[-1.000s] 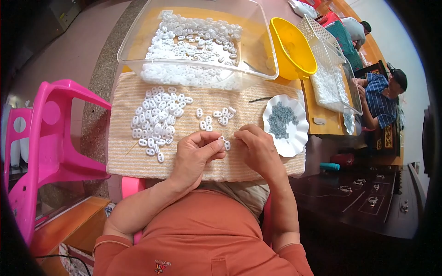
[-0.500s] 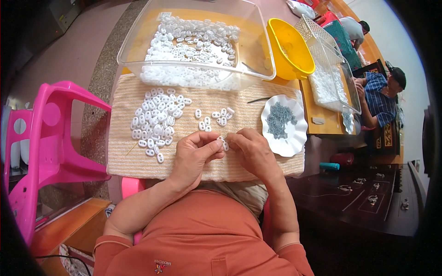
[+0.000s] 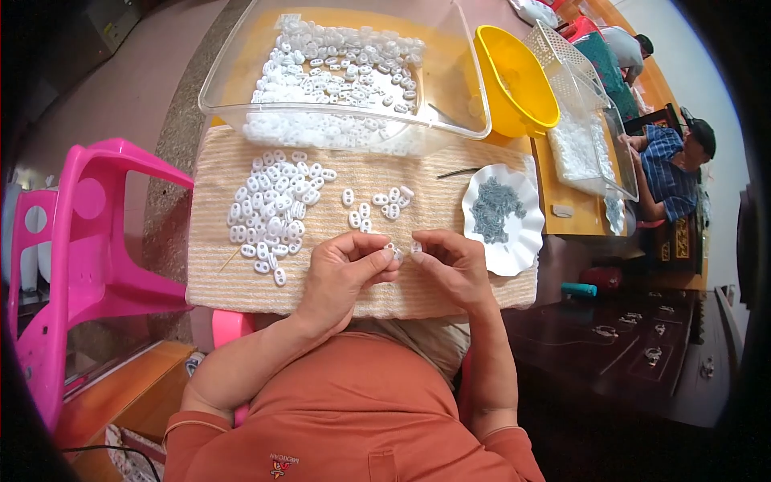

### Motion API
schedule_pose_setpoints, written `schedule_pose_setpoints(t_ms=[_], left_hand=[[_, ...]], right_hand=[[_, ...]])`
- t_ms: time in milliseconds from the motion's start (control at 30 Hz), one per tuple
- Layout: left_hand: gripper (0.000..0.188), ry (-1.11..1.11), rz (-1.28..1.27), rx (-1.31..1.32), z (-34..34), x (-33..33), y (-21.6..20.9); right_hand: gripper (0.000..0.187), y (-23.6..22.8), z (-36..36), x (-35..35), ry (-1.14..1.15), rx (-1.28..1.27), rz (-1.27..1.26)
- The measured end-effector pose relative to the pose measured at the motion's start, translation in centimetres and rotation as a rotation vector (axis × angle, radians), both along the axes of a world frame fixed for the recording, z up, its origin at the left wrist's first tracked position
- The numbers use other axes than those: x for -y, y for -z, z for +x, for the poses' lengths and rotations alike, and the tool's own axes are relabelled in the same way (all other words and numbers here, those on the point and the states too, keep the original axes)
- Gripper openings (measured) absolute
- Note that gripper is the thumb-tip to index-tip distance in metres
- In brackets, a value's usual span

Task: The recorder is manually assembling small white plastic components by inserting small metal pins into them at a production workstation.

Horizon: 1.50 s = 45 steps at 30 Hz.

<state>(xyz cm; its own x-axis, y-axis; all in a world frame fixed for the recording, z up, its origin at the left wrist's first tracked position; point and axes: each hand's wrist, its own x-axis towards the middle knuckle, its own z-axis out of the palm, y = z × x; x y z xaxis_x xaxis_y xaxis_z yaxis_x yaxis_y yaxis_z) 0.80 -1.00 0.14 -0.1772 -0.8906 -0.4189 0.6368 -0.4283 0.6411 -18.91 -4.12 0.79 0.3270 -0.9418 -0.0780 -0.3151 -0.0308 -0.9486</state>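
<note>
My left hand (image 3: 345,271) is closed in a pinch on a small white two-hole plastic piece (image 3: 393,251) above the near part of the striped cloth. Just to its right, the thumb and forefinger of my right hand (image 3: 456,267) pinch another small white piece (image 3: 416,247). A narrow gap separates the two sets of fingertips. Beyond my hands lie several loose white two-hole pieces (image 3: 392,201). A bigger pile of the same pieces (image 3: 277,201) spreads over the cloth at the left. Small grey parts (image 3: 494,210) are heaped on a white wavy-edged plate (image 3: 524,245) at the right.
A clear plastic bin (image 3: 450,132) of white pieces stands at the far side, beside a yellow basin (image 3: 554,120). A thin dark tool (image 3: 458,173) lies near the plate. The pink chair (image 3: 120,265) is at the left; a person in a plaid shirt (image 3: 666,173) sits at the right.
My right hand has drawn slightly right, away from the left fingertips, and a white piece now shows in its pinch. The view has shifted slightly.
</note>
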Motion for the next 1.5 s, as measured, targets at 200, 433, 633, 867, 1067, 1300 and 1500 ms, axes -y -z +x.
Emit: schedule_pose_setpoints(t_ms=[200,433,633,867,1067,1300,1500], left_hand=[[0.014,0.027,0.016,0.017,-0.06,0.17,-0.17],[0.015,0.063,0.007,0.039,-0.12,0.12,-0.05],[0.016,0.079,0.018,0.008,-0.04,0.12,-0.05],[0.015,0.083,0.001,-0.015,-0.08,0.13,0.15],[0.015,0.097,0.002,0.008,-0.07,0.11,-0.01],[0.016,0.108,0.007,0.026,-0.06,0.07,0.08],[0.016,0.112,0.01,0.032,-0.08,0.13,-0.04]], right_hand=[[0.029,0.4,-0.1,-0.12,0.008,0.143,0.15],[0.031,0.23,0.08,-0.11,0.043,0.266,0.204],[0.03,0.18,0.11,-0.14,0.064,0.338,0.29],[0.029,0.58,-0.37,0.1,-0.039,0.246,0.124],[0.028,0.55,-0.63,0.18,-0.075,0.223,0.145],[0.028,0.73,-0.62,0.18,-0.079,0.24,0.132],[0.028,0.74,-0.79,0.24,-0.109,0.234,0.122]])
